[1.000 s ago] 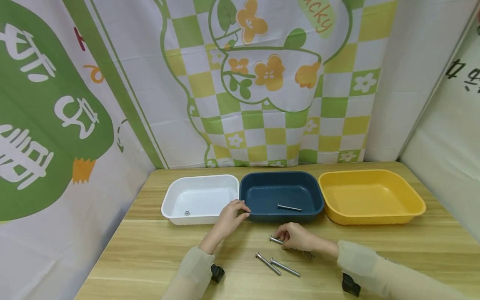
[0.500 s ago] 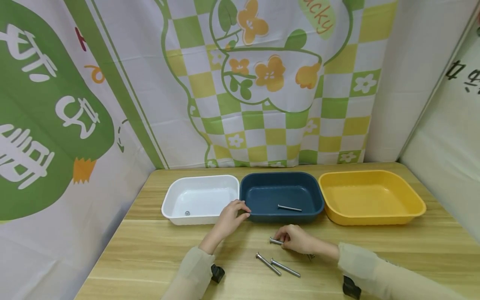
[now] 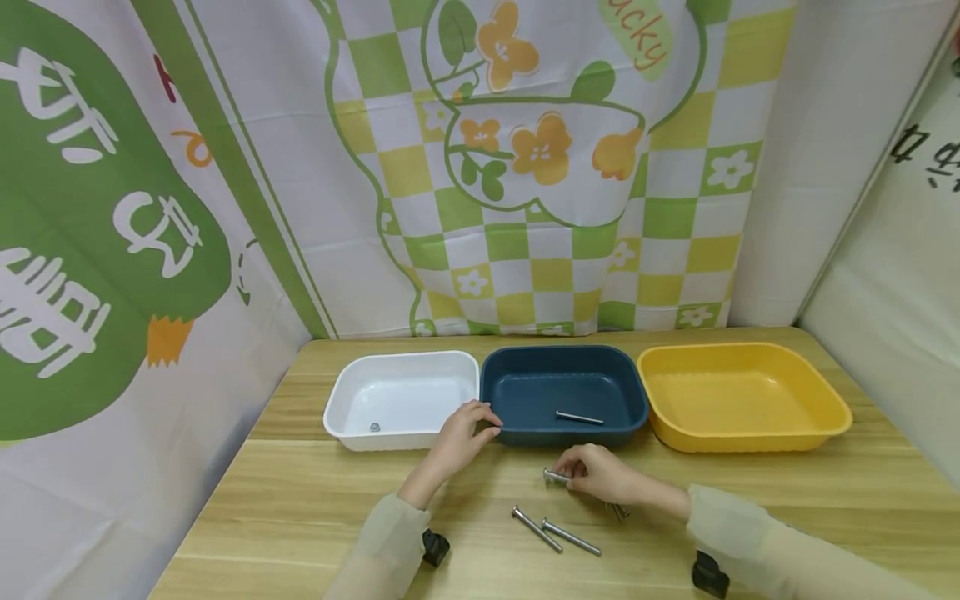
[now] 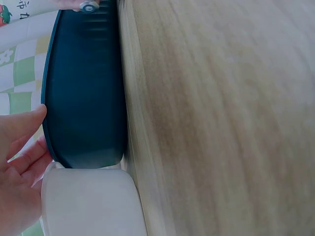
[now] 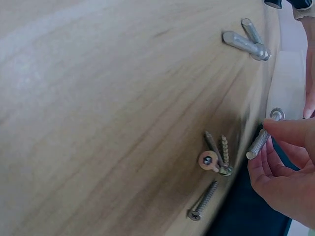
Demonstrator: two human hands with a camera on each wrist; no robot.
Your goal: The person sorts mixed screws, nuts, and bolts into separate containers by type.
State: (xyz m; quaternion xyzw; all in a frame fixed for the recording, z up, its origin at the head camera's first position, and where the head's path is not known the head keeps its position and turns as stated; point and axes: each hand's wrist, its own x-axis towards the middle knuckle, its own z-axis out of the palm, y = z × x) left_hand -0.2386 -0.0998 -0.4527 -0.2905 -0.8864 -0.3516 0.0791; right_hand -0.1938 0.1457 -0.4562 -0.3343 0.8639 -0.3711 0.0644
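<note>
Pinched between thumb and fingertips of the right hand (image 3: 600,477), a long silver bolt (image 3: 556,477) is held just above the wooden table (image 3: 300,500), in front of the dark blue tray (image 3: 562,363); the wrist view shows its threaded end (image 5: 257,145) poking out between the curled fingers. The left hand (image 3: 463,432) is laid on the near rims where the white tray (image 3: 360,375) and the blue tray meet, fingers loosely bent with nothing seen held in them.

One bolt (image 3: 579,416) is seen lying inside the blue tray, and a small nut (image 3: 373,427) in the white one. The yellow tray (image 3: 742,392) is set to the right. Two more bolts (image 3: 555,529) lie side by side nearer the table's front edge, and small screws (image 5: 216,157) are scattered just beside the right hand, partly hidden by it in the head view.
</note>
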